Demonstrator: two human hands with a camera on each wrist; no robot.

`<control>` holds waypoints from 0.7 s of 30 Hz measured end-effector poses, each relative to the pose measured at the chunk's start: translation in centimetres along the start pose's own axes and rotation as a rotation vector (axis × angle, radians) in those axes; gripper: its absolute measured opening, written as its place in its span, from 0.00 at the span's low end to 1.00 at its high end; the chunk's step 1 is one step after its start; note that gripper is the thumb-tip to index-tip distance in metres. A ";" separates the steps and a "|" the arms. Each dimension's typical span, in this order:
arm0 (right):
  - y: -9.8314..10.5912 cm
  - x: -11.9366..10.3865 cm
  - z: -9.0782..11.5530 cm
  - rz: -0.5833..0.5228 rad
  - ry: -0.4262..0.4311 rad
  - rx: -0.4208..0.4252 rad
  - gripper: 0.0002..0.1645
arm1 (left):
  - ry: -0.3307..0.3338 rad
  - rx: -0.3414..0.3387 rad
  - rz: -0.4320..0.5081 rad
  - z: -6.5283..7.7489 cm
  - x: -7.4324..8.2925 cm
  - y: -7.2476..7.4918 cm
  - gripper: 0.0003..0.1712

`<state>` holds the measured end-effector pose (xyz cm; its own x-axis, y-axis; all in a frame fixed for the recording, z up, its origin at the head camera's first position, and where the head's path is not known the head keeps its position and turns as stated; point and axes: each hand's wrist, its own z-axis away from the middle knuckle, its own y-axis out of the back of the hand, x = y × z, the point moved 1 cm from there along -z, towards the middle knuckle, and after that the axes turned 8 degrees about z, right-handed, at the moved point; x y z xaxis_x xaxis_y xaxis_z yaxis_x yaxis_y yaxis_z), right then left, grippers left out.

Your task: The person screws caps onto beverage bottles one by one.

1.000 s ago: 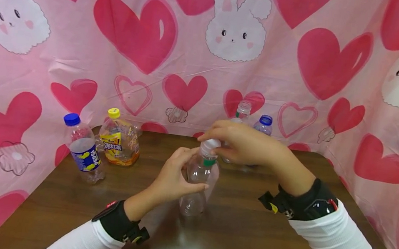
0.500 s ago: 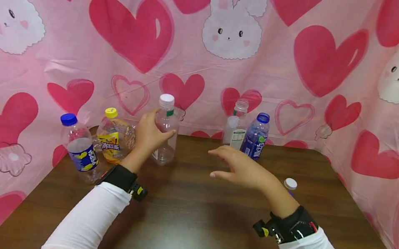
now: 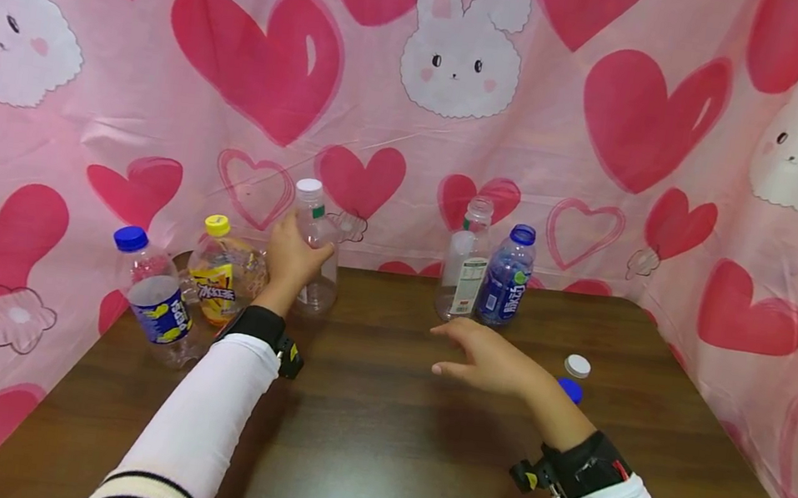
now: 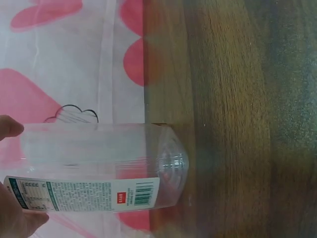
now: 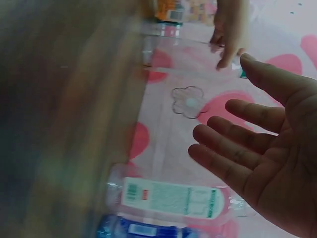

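Note:
My left hand point(image 3: 294, 259) grips a clear plastic bottle point(image 3: 320, 282) around its upper part, at the back left of the table. The bottle is upright, with a white cap point(image 3: 309, 188) on its neck. In the left wrist view, a white printed label point(image 4: 89, 194) with a barcode runs along the bottle's side, and only my fingertips show at its left end. My right hand point(image 3: 494, 358) hovers over the table right of the middle, palm facing left. Its fingers point(image 5: 233, 153) are spread and relaxed in the right wrist view, holding nothing.
Left of my left hand stand a Pepsi bottle point(image 3: 159, 314) with a blue cap and a yellow-capped tea bottle point(image 3: 215, 292). An uncapped clear bottle point(image 3: 463, 278) and an uncapped blue bottle point(image 3: 508, 280) stand at the back. A white cap point(image 3: 578, 366) and blue cap point(image 3: 570, 389) lie at right.
My right hand has left the bottle's cap and withdrawn to the right. My left hand has carried the capped bottle from the middle to the back left, beside the tea bottle.

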<state>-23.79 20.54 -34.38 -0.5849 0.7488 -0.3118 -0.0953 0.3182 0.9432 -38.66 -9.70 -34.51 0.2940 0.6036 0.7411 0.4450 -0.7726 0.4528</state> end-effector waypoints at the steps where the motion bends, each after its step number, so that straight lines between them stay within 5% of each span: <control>1: -0.3 0.3 0.1 -0.002 -0.007 -0.012 0.31 | -0.002 0.001 0.001 0.0 -0.1 0.0 0.45; 16: -4.1 1.7 1.0 -0.044 -0.058 -0.097 0.30 | 0.014 -0.025 0.038 -0.1 -0.3 -0.1 0.55; 21: -4.7 1.6 1.3 -0.015 -0.063 -0.097 0.29 | 0.013 0.026 0.090 1.0 0.5 -0.3 0.64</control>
<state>-23.27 21.02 -39.43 -0.5315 0.7804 -0.3294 -0.1825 0.2742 0.9442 -37.76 -8.99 -34.80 0.3227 0.5292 0.7848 0.4387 -0.8183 0.3714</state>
